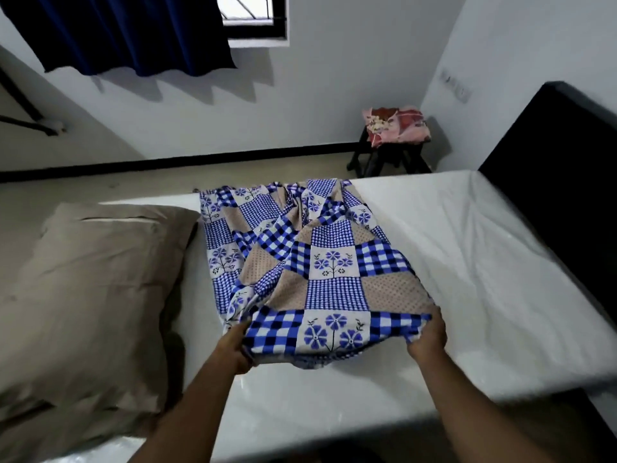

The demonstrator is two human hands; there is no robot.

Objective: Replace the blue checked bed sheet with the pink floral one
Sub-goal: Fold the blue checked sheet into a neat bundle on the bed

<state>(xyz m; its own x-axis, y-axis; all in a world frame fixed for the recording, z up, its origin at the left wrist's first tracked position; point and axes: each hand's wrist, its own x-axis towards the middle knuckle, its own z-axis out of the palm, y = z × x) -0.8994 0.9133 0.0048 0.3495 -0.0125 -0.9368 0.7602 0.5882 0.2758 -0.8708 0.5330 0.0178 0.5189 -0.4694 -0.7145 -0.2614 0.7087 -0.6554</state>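
Note:
The blue checked bed sheet point(310, 262) lies bunched and partly folded across the middle of the bare white mattress point(484, 248). My left hand point(233, 349) grips its near left corner, fingers tucked under the cloth. My right hand point(429, 332) grips the near right corner, and the near edge is lifted slightly between both hands. The pink floral sheet point(397, 125) sits folded on a dark stool point(384, 158) in the far corner of the room, well beyond the bed.
A large beige pillow point(90, 289) lies on the left end of the mattress. A dark headboard point(561, 168) stands at the right. Beyond the bed are pale floor, white walls, a window and a dark blue curtain point(133, 35).

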